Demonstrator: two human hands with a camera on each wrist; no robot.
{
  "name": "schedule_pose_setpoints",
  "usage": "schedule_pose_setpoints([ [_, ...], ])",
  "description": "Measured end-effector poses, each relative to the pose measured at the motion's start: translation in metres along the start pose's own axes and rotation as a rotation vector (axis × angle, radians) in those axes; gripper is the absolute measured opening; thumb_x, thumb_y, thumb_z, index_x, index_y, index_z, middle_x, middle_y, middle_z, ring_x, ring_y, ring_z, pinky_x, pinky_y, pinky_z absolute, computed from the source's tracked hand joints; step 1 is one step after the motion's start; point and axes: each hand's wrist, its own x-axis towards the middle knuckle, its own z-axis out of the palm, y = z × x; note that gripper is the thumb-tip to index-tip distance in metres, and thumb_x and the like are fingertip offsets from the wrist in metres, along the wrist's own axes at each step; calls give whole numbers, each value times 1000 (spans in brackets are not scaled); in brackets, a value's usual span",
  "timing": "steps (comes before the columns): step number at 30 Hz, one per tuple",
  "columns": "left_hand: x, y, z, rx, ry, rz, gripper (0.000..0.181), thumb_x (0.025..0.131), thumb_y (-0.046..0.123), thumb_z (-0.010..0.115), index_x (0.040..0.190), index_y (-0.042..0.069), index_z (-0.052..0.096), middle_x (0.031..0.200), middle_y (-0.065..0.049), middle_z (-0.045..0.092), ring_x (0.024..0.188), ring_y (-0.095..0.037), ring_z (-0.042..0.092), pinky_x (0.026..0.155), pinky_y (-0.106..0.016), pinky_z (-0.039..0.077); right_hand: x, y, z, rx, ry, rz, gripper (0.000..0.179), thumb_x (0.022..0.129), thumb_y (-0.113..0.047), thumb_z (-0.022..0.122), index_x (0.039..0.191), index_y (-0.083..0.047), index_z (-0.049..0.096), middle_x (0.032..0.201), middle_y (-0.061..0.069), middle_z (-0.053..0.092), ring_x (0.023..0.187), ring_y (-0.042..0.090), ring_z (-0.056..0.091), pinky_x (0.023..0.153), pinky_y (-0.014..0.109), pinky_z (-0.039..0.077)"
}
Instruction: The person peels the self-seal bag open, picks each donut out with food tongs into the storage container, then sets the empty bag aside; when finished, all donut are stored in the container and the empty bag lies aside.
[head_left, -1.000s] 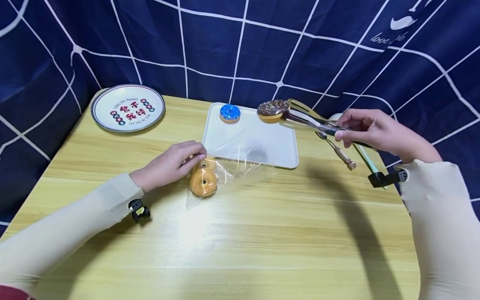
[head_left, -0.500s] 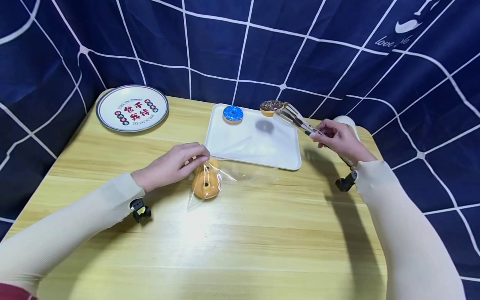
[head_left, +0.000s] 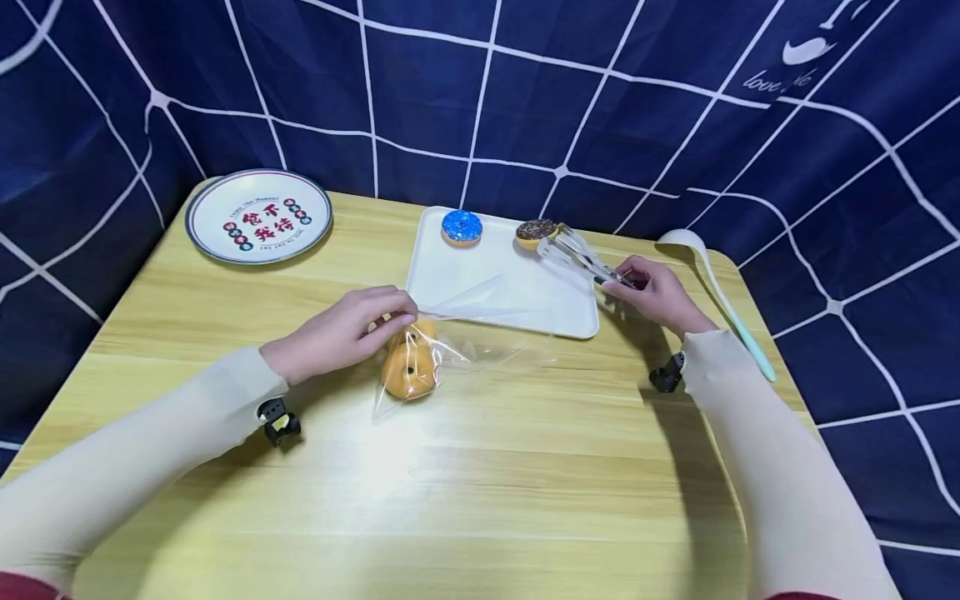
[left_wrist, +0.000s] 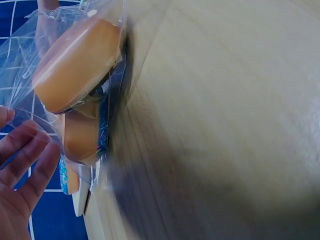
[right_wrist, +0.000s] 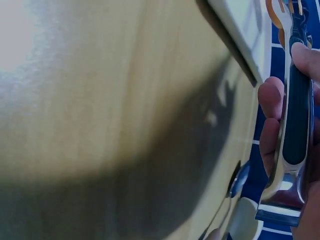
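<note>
My left hand (head_left: pixel 345 332) pinches the edge of a clear plastic bag (left_wrist: pixel 22 55). Inside the bag lie two doughnuts (head_left: pixel 410 369), their plain tan sides showing in the head view; blue icing shows on one in the left wrist view. My right hand (head_left: pixel 654 292) grips metal tongs (head_left: pixel 576 254) by their dark handle (right_wrist: pixel 297 112). The tong tips are at the right side of a chocolate doughnut (head_left: pixel 532 230) with sprinkles, which appears to rest on the white tray (head_left: pixel 495 287). A blue-iced doughnut (head_left: pixel 461 227) sits at the tray's back left.
At the back left stands a round plate (head_left: pixel 258 217) with red lettering. A white ladle (head_left: pixel 716 283) with a green handle lies along the right edge. A metal spoon (right_wrist: pixel 240 180) shows beside it in the right wrist view. A blue gridded cloth (head_left: pixel 420 92) hangs behind the table.
My right hand has moved left and down with the tongs. The chocolate doughnut, raised above the tray before, has come down onto its back right part. My left hand stays put.
</note>
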Motion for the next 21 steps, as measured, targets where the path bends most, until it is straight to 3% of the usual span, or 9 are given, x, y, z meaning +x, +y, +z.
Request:
schedule_pose_setpoints([
  [3,-2,0,0,-2,3,-7,14,108,12,57,111,7,71,102,-1,71,91,-13,60,85,-36,55,-1,2,6,-30,-18,-4,24,100,-15,72,113,4,64,90,19,72,67,17,68,59,24,53],
  [7,-1,-1,1,3,-3,-7,16,109,13,56,113,7,70,104,-1,71,92,-12,60,87,-35,55,-5,0,5,-62,-18,-7,24,100,-19,73,112,1,65,93,25,72,67,18,67,59,21,49],
  [12,0,-1,3,1,-8,3,17,109,14,56,113,8,71,104,0,71,91,-12,60,86,-35,55,-10,-2,0,-105,-17,-16,25,99,-22,75,108,-1,65,87,21,70,66,17,66,59,19,48],
  [21,1,1,4,2,-13,1,16,109,13,55,112,8,70,102,-1,70,90,-12,59,84,-34,54,-11,-5,-5,-94,-37,70,32,99,-29,75,112,-2,64,88,9,69,69,15,70,61,20,52],
])
